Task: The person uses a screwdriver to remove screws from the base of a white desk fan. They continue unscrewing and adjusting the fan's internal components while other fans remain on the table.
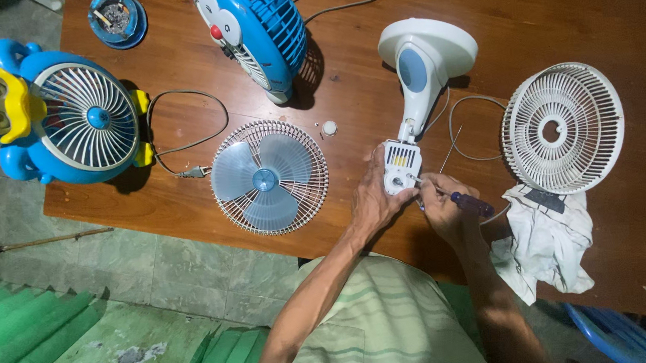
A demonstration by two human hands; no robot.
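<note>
Obstacles: round white wire grille with blue blades [269,176], white plastic front grille [562,127], crumpled white rag [543,242]. Passage: bare brown wooden table [554,14], far right corner.

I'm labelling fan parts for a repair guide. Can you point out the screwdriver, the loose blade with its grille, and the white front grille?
screwdriver [470,203]: head view, on its dark handle.
blade [264,180]: head view, on its hub.
front grille [595,121]: head view, on its ribs.

Table [538,7]: brown wood, over a tiled floor.
On it: two blue cartoon fans [68,116], blade with grille [268,176], white grille [563,128], fan stand [421,68], rag [543,242], ashtray [117,18].
</note>
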